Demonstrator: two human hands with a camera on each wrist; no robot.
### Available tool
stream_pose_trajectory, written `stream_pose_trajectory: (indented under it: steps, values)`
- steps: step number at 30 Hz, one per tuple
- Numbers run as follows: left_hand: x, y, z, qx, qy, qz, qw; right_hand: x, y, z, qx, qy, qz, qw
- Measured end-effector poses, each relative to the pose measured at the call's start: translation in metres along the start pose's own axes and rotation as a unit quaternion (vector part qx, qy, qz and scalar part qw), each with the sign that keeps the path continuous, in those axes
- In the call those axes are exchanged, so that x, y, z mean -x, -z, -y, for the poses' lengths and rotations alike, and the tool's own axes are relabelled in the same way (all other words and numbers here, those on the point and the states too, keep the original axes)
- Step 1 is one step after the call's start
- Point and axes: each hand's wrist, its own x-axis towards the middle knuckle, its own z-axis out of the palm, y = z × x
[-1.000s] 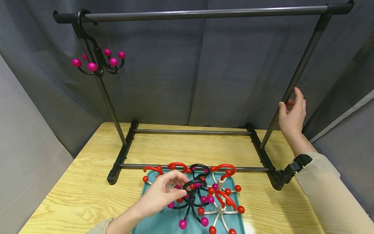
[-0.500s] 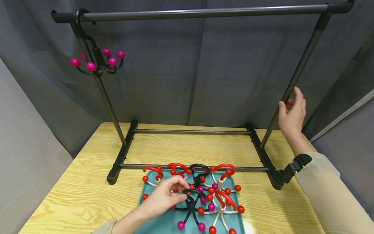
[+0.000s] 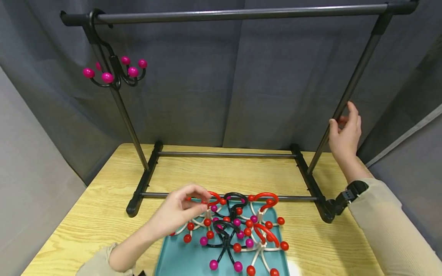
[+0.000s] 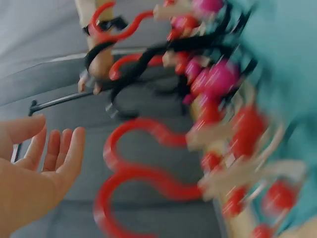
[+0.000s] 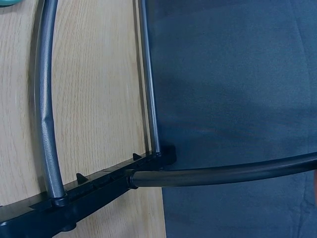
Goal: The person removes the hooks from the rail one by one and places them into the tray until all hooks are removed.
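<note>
My left hand point(image 3: 181, 211) is over the left back of the teal tray point(image 3: 186, 257), beside a red hook point(image 3: 215, 197). In the left wrist view the fingers point(image 4: 74, 151) are loosely bent, apart from the blurred red hooks point(image 4: 133, 186), with nothing in them. A black multi-arm hook hanger point(image 3: 226, 241) with magenta ball tips stands on the tray. Other black hangers and cream ones with red hooks and red balls crowd around it. My right hand point(image 3: 346, 138) grips the right post point(image 3: 355, 78) of a dark metal rack; the right wrist view shows mostly the rack.
One black hanger point(image 3: 115, 65) with magenta balls hangs at the left end of the rack's top bar point(image 3: 241, 15). The rack's base point(image 3: 145, 188) stands on a wooden table point(image 3: 86, 230). Grey curtains point(image 3: 186, 88) enclose the back and sides.
My left hand has let go of the front black hanger, which now stands on the tray, and moved left and back toward the red hooks. My right hand has stayed on the post.
</note>
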Motion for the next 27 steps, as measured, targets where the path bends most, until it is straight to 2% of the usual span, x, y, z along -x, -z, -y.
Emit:
stream_pose_trajectory:
  steps: [2, 5, 9, 11, 15, 18, 22, 27]
  values:
    - [-0.004, 0.013, -0.013, -0.042, -0.033, -0.031, 0.9981, 0.000, 0.000, 0.000, 0.002, 0.001, -0.001, 1.000]
    - [-0.012, 0.031, -0.032, -0.106, -0.081, -0.085, 0.9874, 0.000, -0.001, -0.001, 0.002, 0.003, -0.003, 1.000]
    - [-0.023, 0.055, -0.057, -0.169, -0.141, -0.147, 0.9643, 0.000, -0.001, -0.002, 0.001, 0.005, -0.005, 1.000]
    - [-0.027, 0.065, -0.069, -0.193, -0.160, -0.173, 0.9524, 0.000, -0.001, -0.003, 0.001, 0.005, -0.005, 1.000]
    - [-0.034, 0.085, -0.090, -0.243, -0.176, -0.220, 0.9283, 0.001, -0.002, -0.004, 0.002, 0.003, -0.003, 1.000]
    - [-0.040, 0.102, -0.105, -0.259, -0.174, -0.265, 0.9125, 0.001, -0.003, -0.004, 0.000, 0.008, -0.005, 1.000]
    - [-0.052, 0.130, -0.123, -0.253, -0.168, -0.341, 0.8896, 0.001, -0.004, -0.004, -0.002, 0.014, -0.008, 1.000]
    - [-0.068, 0.162, -0.139, -0.247, -0.169, -0.423, 0.8551, 0.001, -0.004, -0.004, -0.001, 0.014, -0.009, 1.000]
